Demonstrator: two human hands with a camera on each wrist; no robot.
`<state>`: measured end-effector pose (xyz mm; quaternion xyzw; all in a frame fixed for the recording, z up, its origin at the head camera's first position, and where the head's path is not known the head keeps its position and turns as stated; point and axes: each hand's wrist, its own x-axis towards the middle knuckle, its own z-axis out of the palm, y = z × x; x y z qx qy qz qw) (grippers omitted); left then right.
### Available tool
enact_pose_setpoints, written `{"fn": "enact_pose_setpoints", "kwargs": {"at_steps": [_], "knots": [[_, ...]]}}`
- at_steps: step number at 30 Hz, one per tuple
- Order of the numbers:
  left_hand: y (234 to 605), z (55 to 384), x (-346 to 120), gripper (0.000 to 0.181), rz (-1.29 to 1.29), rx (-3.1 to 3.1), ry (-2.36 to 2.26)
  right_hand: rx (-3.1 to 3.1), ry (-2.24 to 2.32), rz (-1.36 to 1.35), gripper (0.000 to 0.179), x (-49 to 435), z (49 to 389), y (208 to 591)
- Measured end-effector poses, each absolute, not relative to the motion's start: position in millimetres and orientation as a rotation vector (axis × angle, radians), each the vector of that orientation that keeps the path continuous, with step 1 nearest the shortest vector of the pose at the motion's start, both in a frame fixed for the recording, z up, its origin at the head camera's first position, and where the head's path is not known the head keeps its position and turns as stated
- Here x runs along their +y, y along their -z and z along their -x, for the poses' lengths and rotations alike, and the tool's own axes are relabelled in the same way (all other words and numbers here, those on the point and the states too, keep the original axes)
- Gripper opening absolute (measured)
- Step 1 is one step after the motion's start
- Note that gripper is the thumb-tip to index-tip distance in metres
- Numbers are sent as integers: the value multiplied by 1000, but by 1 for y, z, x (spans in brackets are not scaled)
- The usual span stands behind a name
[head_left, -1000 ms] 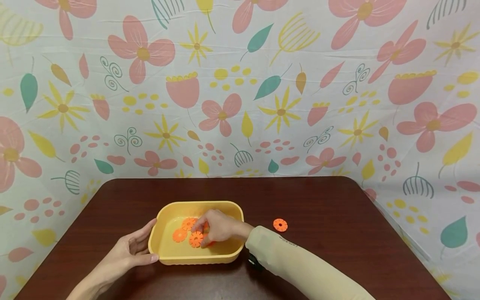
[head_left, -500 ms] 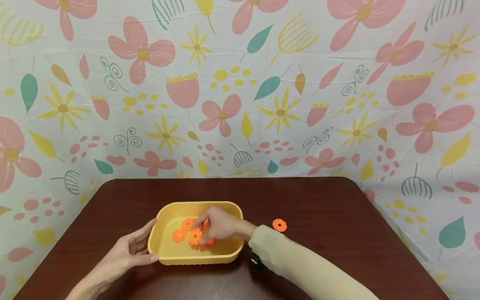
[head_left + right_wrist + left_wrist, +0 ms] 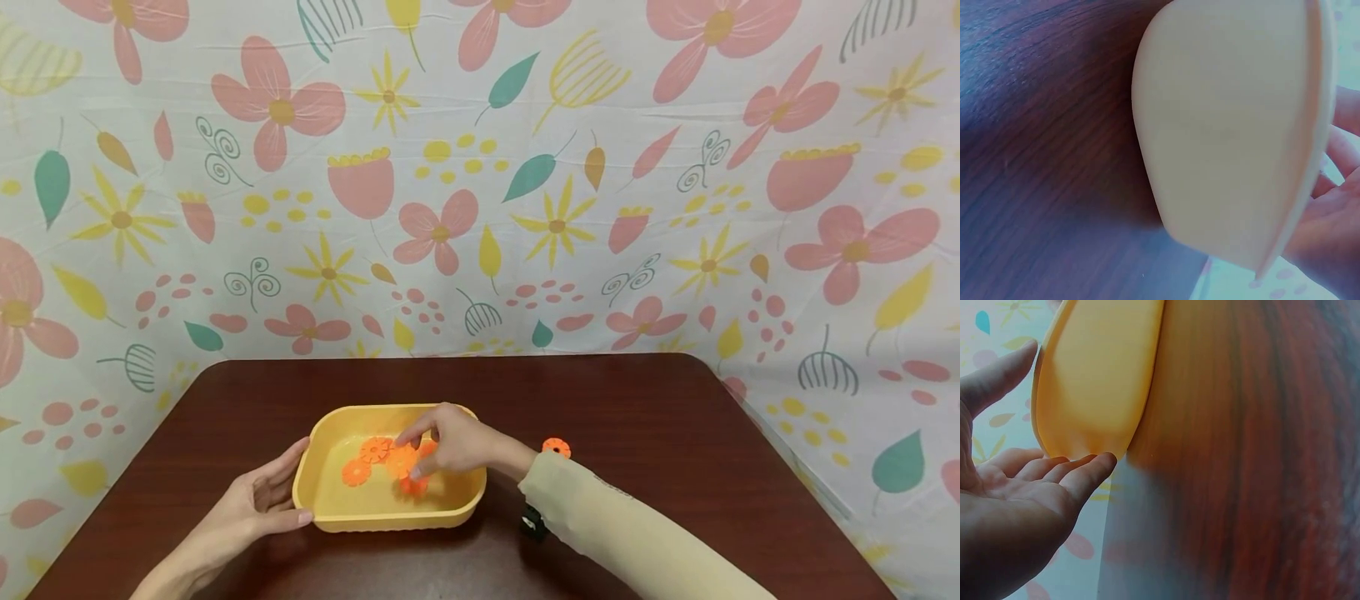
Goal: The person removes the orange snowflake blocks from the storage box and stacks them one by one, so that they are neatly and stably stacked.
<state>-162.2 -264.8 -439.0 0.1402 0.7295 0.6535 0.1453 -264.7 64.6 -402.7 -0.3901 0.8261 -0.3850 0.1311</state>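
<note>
A yellow plastic basin (image 3: 326, 492) with several orange notched plastic discks stands at the front middle of the table. My left hand (image 3: 243, 504) grips its left end, thumb at the near corner and fingers at the far one. In the left wrist view, the fingertips of the left hand (image 3: 1035, 487) meet the basin's (image 3: 1097, 369) end wall. Inside the basin, my right hand (image 3: 461, 442) pinches an orange notched disc (image 3: 401, 461) between thumb and forefinger. Other discs, such as one at left (image 3: 356, 472), lie on the basin floor.
One more orange disc (image 3: 557, 447) lies on the dark wooden table (image 3: 637, 400) right of the basin, partly behind my right sleeve (image 3: 600, 508). A flower-printed cloth (image 3: 480, 167) hangs behind the table. The right wrist view shows the basin's outer wall (image 3: 1222, 125).
My right hand has risen a little and shifted right, and the pinched disc has come up with it. The left hand stays at the basin's end.
</note>
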Motion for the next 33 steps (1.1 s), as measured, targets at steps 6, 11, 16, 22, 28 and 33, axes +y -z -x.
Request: {"fn": "enact_pose_setpoints", "kwargs": {"at_steps": [6, 11, 16, 22, 28, 33], "knots": [[440, 162, -264, 92, -422, 2128, -1883, 2429, 1113, 1215, 36, 79, 264, 395], [440, 163, -264, 92, -414, 2108, -1889, 2443, 1137, 1209, 36, 92, 263, 390], [441, 164, -264, 92, -406, 2088, -1891, 2462, 1165, 1173, 36, 105, 263, 390], [439, 164, -264, 92, -443, 2069, -1894, 2493, 1199, 1100, 38, 123, 262, 391], [438, 163, -264, 91, -507, 2033, -1920, 2478, 1275, 1061, 40, 139, 262, 390], [439, 163, -264, 91, -501, 2021, -1928, 2507, 1311, 1058, 39, 156, 263, 391]]}}
